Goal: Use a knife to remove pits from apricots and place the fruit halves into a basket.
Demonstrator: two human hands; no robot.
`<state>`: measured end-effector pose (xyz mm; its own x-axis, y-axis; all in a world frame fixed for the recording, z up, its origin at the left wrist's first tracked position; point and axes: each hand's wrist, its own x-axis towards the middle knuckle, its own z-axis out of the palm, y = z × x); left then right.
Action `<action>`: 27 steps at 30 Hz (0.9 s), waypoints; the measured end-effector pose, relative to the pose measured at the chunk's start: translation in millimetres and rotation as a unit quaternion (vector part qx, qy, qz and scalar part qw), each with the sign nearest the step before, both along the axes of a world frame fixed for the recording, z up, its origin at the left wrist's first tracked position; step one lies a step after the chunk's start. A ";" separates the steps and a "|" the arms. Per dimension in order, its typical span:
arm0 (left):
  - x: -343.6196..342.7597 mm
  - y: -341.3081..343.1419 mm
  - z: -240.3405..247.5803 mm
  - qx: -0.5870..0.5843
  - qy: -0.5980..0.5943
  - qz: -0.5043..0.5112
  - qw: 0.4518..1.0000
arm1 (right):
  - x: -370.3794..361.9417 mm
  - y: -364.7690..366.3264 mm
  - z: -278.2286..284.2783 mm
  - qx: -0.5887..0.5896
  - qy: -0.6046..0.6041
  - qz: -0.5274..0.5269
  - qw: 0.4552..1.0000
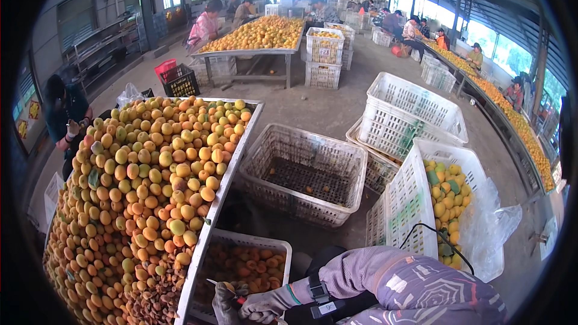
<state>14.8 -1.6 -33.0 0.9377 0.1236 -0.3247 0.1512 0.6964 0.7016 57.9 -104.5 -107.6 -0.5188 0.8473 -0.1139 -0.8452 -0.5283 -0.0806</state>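
Observation:
Both hands are in grey work gloves at the bottom, over a white crate (pixel 288 265) of apricot pieces beside the table edge. My left hand (pixel 224 310) is closed round an apricot (pixel 229 287), only partly visible. My right hand (pixel 265 306) grips a small knife (pixel 241 300); a bit of its red handle shows, and its thin blade points left across the apricot. Whether the blade is in the fruit I cannot tell. To the left, a metal-edged table (pixel 212 216) carries a high heap of apricots (pixel 150 162), with brown apricot pits (pixel 161 298) at its near end.
A white crate (pixel 304 198) with a few scraps stands ahead. Stacked crates (pixel 415 114) and a tilted crate of apricots (pixel 400 207) with a plastic bag (pixel 489 222) are at right. A black cord (pixel 430 227) loops near my arm. Across the left table sits another person (pixel 72 114).

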 end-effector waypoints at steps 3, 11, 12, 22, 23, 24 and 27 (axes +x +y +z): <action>-9.8 -1.9 15.9 0.011 0.014 0.001 1.000 | 2.7 -7.2 21.1 0.052 -0.036 -0.046 0.997; -15.7 10.4 37.0 0.307 -0.038 0.095 0.946 | 4.2 -38.0 99.9 -0.191 -0.462 -0.269 0.823; -14.6 9.1 45.0 0.343 -0.046 0.106 0.932 | 10.5 -42.3 111.5 -0.221 -0.470 -0.304 0.799; -27.1 5.4 40.9 0.593 -0.098 0.182 0.778 | 32.5 -1.4 122.4 -0.175 -0.396 -0.448 0.782; -26.6 7.4 37.7 0.642 -0.091 0.174 0.741 | 30.2 2.5 118.6 -0.160 -0.424 -0.460 0.763; -25.4 6.9 37.0 0.641 -0.090 0.171 0.743 | 29.5 4.2 113.3 -0.145 -0.452 -0.471 0.743; -20.5 7.0 35.7 0.689 -0.121 0.156 0.697 | 29.6 5.4 103.2 -0.149 -0.412 -0.468 0.768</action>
<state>-5.7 5.5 2.7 0.8019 0.3713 0.4680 -0.0965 -0.6927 0.7148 87.5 -99.1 -4.4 0.6525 0.6784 -0.3377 -0.5936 0.1805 -0.7843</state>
